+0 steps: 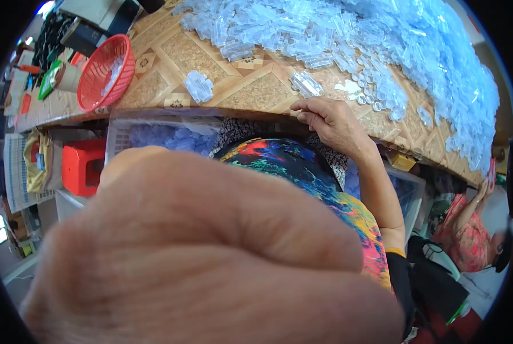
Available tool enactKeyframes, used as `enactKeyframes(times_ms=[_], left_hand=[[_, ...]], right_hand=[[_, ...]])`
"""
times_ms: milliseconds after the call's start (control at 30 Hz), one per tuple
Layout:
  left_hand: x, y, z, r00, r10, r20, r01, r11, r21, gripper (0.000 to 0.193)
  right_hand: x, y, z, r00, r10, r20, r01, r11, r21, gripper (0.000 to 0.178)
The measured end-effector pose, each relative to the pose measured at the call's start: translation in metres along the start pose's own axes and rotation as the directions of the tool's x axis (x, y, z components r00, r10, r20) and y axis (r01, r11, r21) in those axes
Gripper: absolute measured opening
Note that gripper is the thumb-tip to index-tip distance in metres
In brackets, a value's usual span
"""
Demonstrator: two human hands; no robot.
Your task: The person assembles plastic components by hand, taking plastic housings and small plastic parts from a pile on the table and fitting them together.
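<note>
My left hand (210, 246) is raised very close to the camera, large and blurred, covering the lower left and middle. Its fingertips, and anything in them, cannot be made out. My right hand (328, 120) rests at the table's near edge, index finger stretched to the left and the others loosely bent, with nothing visible in it. Just beyond it lies a small group of clear plastic pieces (305, 84). Another small cluster of clear pieces (199, 86) lies to the left. Small clear round caps (368, 92) are scattered to the right of the hand.
A large heap of clear plastic pieces (325, 28) covers the table's (164, 63) far and right side. A red basket (87, 92) stands at left, above a red stool (75, 166). A bin of bluish pieces (173, 137) sits below the edge. Another person (465, 235) is at far right.
</note>
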State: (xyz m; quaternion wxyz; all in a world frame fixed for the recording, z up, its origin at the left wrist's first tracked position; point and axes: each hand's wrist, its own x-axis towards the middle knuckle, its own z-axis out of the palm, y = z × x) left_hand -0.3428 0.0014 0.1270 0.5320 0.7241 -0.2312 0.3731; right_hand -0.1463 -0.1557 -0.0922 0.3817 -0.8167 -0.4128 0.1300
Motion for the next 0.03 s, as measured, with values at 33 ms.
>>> enactKeyframes(times_ms=[33], left_hand=[[-0.0155,0.0069,-0.0004,1.0,-0.004,-0.004,0.004,1.0,-0.005,0.03]], right_hand=[[-0.0024,0.0037,-0.0016,0.999,0.027,-0.022,-0.027,1.0,-0.006,0.019]])
